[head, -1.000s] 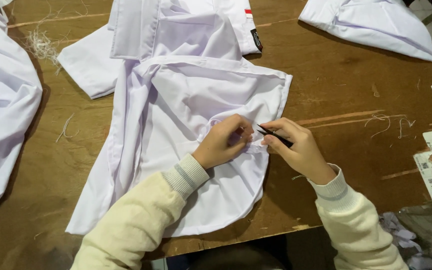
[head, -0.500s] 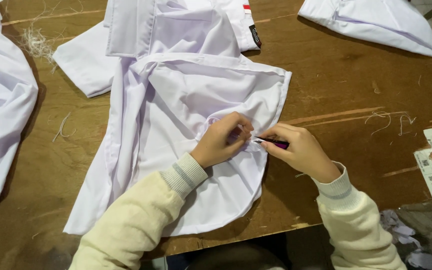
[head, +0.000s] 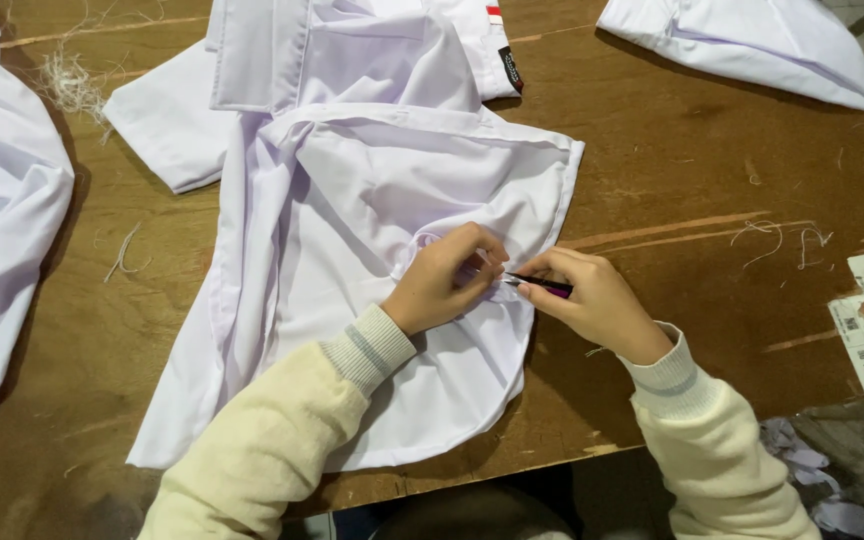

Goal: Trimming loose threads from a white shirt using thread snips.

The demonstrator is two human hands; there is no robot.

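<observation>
Lying flat on the wooden table (head: 712, 200), white shirt (head: 372, 230). Pinching a fold near its right edge, left hand (head: 447, 280). Gripping a thin dark tool (head: 540, 286), maybe a thread cutter, right hand (head: 592, 300). Possibly nicking cloth or fingertip if slipping.

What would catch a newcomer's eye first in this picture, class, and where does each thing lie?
First, the white shirt spread across the middle of the brown wooden table. At its right edge the left hand pinches a fold of cloth, while the right hand holds a small dark tool with its tip at that fold. More white garments lie at the left edge and top right corner.
</observation>
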